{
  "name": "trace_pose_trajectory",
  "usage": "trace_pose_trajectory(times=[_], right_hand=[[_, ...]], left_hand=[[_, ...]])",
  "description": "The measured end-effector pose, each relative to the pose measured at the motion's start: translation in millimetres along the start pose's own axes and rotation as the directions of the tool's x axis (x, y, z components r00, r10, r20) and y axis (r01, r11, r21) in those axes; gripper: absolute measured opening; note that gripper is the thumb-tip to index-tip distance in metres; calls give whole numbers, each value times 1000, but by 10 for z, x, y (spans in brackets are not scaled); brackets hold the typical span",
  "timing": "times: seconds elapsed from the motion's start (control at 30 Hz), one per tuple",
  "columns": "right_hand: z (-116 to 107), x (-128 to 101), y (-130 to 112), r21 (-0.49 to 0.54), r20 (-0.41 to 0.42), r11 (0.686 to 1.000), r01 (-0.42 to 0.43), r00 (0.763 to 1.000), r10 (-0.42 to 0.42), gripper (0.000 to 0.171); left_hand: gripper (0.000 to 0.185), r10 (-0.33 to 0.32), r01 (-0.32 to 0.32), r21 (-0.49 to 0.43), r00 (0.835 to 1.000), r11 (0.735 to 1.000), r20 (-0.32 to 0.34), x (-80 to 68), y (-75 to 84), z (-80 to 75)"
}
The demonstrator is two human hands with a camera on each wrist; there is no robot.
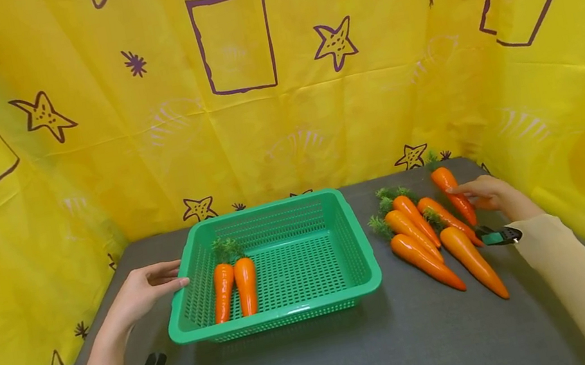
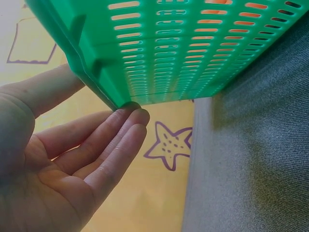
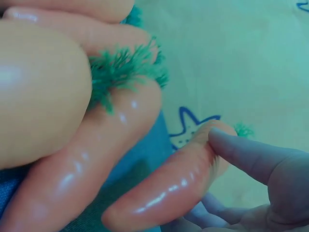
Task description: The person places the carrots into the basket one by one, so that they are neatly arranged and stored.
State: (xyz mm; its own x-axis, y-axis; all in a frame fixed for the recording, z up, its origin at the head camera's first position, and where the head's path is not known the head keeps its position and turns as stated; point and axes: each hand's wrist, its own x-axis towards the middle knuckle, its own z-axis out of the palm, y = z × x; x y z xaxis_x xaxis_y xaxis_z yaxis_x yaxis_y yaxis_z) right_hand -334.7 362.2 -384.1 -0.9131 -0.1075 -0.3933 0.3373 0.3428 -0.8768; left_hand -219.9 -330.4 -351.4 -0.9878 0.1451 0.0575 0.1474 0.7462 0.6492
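Note:
A green slotted basket (image 1: 278,320) stands mid-table with two orange carrots (image 1: 234,287) lying side by side in its left half. My left hand (image 1: 169,281) is at the basket's left rim, its straight fingertips (image 2: 137,116) touching the basket wall (image 2: 193,48). Several more carrots (image 1: 428,250) lie in a loose group to the right of the basket. My right hand (image 1: 476,192) is on the rightmost carrot (image 1: 451,190). In the right wrist view the thumb (image 3: 241,150) presses on that carrot (image 3: 169,191) near its green top, with fingers under it.
The dark grey table (image 1: 358,353) is walled on three sides by a yellow sheet (image 1: 257,117) with purple stars and rectangles. The right half of the basket holds nothing. Bare table lies in front of the basket and the carrots.

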Motion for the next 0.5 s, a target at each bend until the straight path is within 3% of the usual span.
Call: trace_pose_trajectory(times=[0.27,0.5], right_hand=[[41,-141,-80,35,1,996,84,996,-84,73],[123,-271,-190,-62,50,993,103,994,-100,85]], left_hand=[[65,6,-6,14,1000,1000,4,-2,13,-5],[65,14,-14,20,1000,1000,7,7,17,-13]])
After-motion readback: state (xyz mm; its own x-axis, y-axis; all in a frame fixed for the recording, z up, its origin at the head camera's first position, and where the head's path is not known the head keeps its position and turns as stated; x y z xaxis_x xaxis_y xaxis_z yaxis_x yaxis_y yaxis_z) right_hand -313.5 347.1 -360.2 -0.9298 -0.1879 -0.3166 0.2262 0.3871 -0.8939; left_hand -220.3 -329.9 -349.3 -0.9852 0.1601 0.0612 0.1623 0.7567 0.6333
